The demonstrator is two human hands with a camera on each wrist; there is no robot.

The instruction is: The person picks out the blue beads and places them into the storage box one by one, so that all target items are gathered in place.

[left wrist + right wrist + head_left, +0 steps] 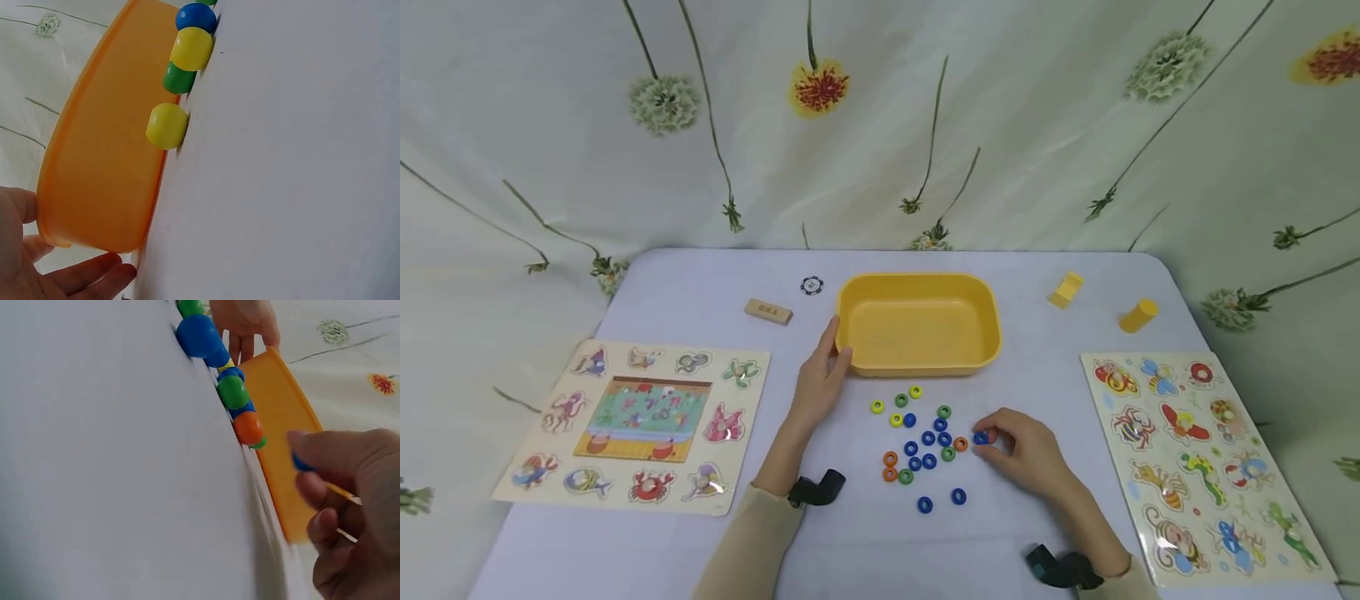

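Between thumb and fingertips, my right hand [1026,454] pinches a blue bead [981,437], which sits to the right of the loose beads. In the right wrist view that blue bead [301,462] is partly covered by the fingers. My left hand [817,383] touches the left end of a yellow tray [917,372], its fingers fairly straight against the outer wall. Ring-shaped beads lie scattered on the table in front of the tray: several blue ones [929,461], green ones [948,454], orange ones [891,458] and yellow ones [877,407].
A picture puzzle board [748,433] lies at the left, another [1108,392] at the right. Behind the left hand are a wooden block [768,312] and a round chip [812,286]. Yellow blocks [1066,290] stand at the back right. A flowered cloth [880,167] hangs behind the table.
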